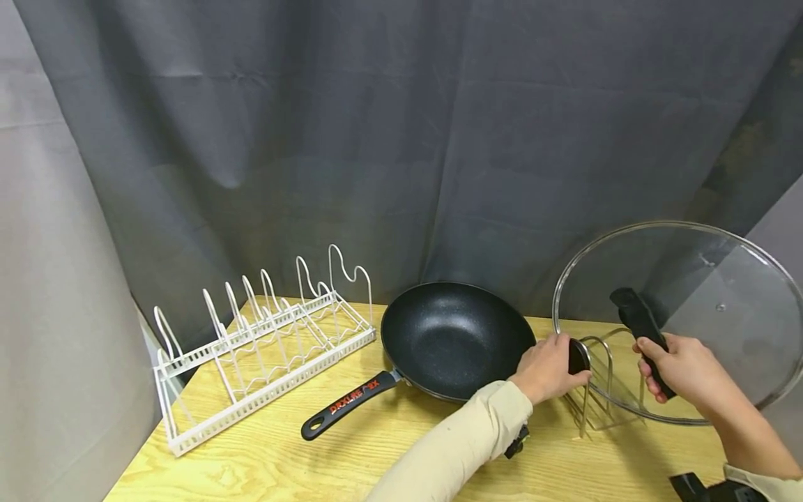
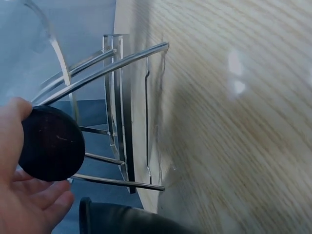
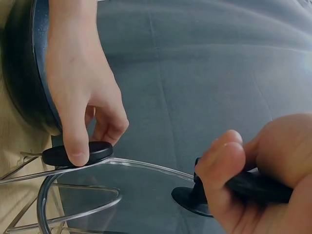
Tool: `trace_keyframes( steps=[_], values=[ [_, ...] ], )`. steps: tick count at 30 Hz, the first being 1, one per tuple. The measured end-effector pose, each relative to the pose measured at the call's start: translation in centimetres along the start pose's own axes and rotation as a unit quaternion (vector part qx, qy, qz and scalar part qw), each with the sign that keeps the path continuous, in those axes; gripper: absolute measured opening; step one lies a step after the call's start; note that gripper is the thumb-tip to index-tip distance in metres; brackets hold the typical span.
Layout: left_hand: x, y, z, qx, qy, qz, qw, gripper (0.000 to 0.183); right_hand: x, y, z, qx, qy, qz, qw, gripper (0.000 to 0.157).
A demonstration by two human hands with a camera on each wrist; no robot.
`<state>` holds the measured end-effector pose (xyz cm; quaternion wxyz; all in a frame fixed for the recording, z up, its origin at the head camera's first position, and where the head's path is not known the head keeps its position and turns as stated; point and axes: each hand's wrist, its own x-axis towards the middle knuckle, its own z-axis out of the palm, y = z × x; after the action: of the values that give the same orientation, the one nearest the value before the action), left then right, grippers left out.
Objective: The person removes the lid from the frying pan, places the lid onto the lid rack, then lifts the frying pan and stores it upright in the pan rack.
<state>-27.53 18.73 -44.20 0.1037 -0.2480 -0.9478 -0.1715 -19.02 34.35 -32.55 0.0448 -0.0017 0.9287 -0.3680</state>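
At the right of the head view, my right hand (image 1: 684, 369) grips the black handle (image 3: 258, 187) of a large clear glass lid (image 1: 728, 279) with a metal rim. The lid is tilted up, over and beside a small metal wire rack (image 2: 117, 66). My left hand (image 1: 546, 369) pinches a round black disc (image 2: 51, 144) at the top of this rack, thumb on one face and fingers on the other. What the disc is fixed to, I cannot tell. The lid's near-left rim passes close to the disc; whether they touch is unclear.
A black frying pan (image 1: 452, 341) sits on the wooden table (image 1: 251, 460) left of my left hand, its handle (image 1: 351, 404) pointing front-left. A long white wire rack (image 1: 276, 388) with upright loops stands at the left. Behind hangs a dark grey curtain (image 1: 351, 139).
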Motion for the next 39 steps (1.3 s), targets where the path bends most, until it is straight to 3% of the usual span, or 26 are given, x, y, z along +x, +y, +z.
trace_keyframes(
  steps=[13,24,33,39],
  values=[
    [0.1,-0.1,-0.2,0.002,-0.015,-0.003,0.9999,0.072,0.3,0.5,0.3,-0.010,-0.026,0.003,1.000,0.048],
    [-0.2,-0.3,-0.1,-0.001,-0.001,0.007,1.0000,0.063,0.3,1.2,1.0,-0.015,-0.034,0.012,0.999,0.044],
    [-0.1,-0.6,0.2,-0.011,0.009,0.007,0.9999,0.063,0.5,1.5,1.8,-0.044,-0.020,0.009,0.999,0.044],
    [0.1,-0.6,0.4,-0.022,0.010,0.009,0.9997,0.063,0.5,1.3,2.2,-0.079,-0.009,0.014,0.997,0.052]
  ],
)
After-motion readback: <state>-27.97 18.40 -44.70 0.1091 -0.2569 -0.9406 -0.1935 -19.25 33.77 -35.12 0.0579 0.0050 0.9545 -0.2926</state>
